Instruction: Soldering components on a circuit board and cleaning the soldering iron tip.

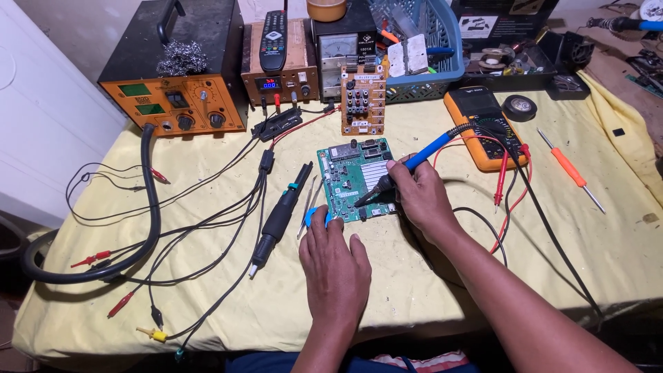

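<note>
A green circuit board lies flat on the yellow cloth in the middle of the table. My right hand grips a blue-handled soldering iron like a pen, its tip down on the board's lower middle. My left hand rests flat on the cloth just below the board, fingertips at the board's lower left corner, next to a small blue object. Whether the fingers hold that object I cannot tell.
A black hot-air handle and tweezers lie left of the board. Behind stand an orange rework station, a small power supply, a brown circuit board and a blue basket. A yellow multimeter, an orange screwdriver and many leads lie around.
</note>
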